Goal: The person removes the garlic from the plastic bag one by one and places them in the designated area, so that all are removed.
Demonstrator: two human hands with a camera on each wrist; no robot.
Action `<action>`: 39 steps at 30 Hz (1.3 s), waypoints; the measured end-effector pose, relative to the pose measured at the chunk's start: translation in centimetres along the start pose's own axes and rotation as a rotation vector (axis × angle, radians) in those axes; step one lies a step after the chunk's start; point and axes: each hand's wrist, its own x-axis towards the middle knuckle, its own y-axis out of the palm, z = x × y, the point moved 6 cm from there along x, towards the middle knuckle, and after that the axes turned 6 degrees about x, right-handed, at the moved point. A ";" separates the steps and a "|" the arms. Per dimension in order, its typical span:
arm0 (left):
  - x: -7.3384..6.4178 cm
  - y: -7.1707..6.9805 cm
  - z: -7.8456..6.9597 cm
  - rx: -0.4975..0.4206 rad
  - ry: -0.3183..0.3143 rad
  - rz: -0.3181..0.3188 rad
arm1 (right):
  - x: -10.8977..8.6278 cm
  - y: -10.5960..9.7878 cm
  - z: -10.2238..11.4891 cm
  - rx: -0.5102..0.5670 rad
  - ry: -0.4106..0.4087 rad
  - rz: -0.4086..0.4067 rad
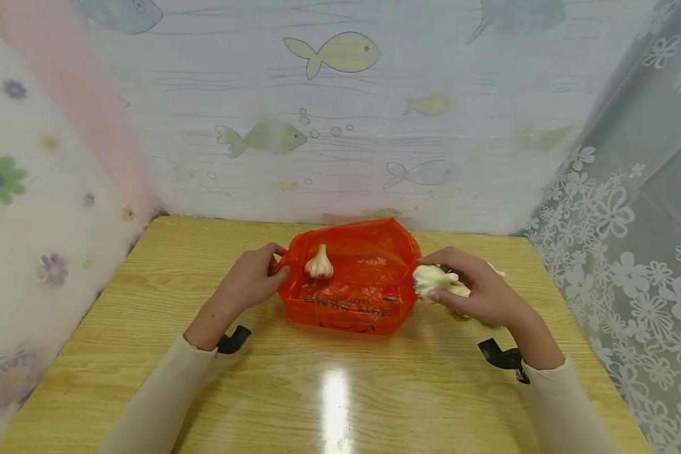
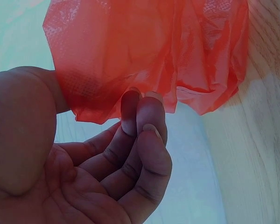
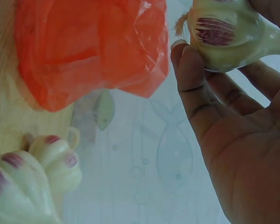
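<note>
A red plastic bag with dark printing stands open on the table. One garlic bulb lies inside its left part, stem up. My left hand pinches the bag's left edge between thumb and fingers; the left wrist view shows the red film at the fingertips. At the bag's right edge my right hand holds another garlic bulb, its stem pointing right. Purple streaks mark this held bulb in the right wrist view. More garlic bulbs lie behind and under the right hand, partly hidden.
Everything lies on a wood-grain table. A fish-print curtain hangs along its back edge. Flowered cloth borders the left side, and lace-patterned sheeting the right. Black straps show at the wrists.
</note>
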 end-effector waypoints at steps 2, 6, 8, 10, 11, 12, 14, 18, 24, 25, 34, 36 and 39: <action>0.0 0.0 0.0 -0.002 0.001 0.002 | -0.5 0.0 -0.1 0.019 -0.005 -0.007; 0.0 -0.1 0.0 -0.005 0.005 0.003 | -1.3 -0.2 -0.4 0.033 0.012 -0.021; 0.0 -0.1 0.0 -0.006 0.006 0.003 | -1.6 -0.3 -0.7 0.038 0.033 -0.021; 0.0 -0.1 0.0 -0.008 0.007 0.003 | -2.0 -0.5 -0.8 0.033 0.038 -0.012; 0.0 -0.1 0.0 -0.009 0.008 0.004 | -2.1 -0.6 -0.8 0.028 0.036 -0.006; 0.0 -0.1 0.0 -0.010 0.008 0.004 | -2.3 -0.6 -0.8 0.021 0.032 0.000; 0.0 -0.2 0.0 -0.010 0.009 0.003 | -2.6 -0.9 -0.7 0.011 0.028 0.015; 0.0 -0.3 0.0 -0.007 0.008 -0.002 | -3.2 -1.3 -0.8 -0.008 0.052 0.042; -0.1 -0.4 0.0 -0.009 0.008 -0.001 | -4.0 -1.4 -1.7 -0.043 0.137 0.082; -0.1 -0.4 0.0 -0.010 0.009 0.000 | -4.1 -1.4 -2.0 -0.052 0.152 0.090; -0.2 -0.3 0.0 -0.004 0.013 0.002 | -4.5 -0.5 -3.4 -0.156 0.246 0.183; -0.2 -0.3 0.0 -0.004 0.014 0.003 | -4.6 -0.3 -3.7 -0.164 0.271 0.203; -0.2 -0.4 0.0 -0.006 0.015 0.004 | -4.6 0.0 -4.1 -0.211 0.279 0.222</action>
